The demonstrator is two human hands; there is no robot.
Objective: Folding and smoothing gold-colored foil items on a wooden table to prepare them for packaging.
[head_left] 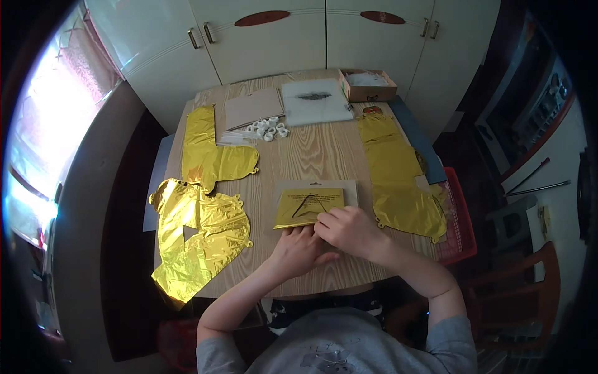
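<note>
A flat card-backed packet (352,194) lies near the front of the table, with a folded gold foil balloon (286,212) on it. Dark printing and a dark bent line cross the foil. My left hand (296,254) rests at the packet's near edge, fingers stretched forward and tips hidden beneath it, thumb spread to the right. At the near right corner, my right hand (349,229) has its fingers curled and pinched at the foil. To the left lie two flat gold foil balloons, an L-shaped one (200,149) and a crumpled one (215,234). Another gold foil balloon (392,171) lies right.
At the back are small white rolls (269,129), thin white sticks (233,138), brown cardboard (249,111), a clear plastic bag (317,109) and an open box (372,93). A red basket (460,218) stands beyond the table's right edge, near a wooden chair (548,280).
</note>
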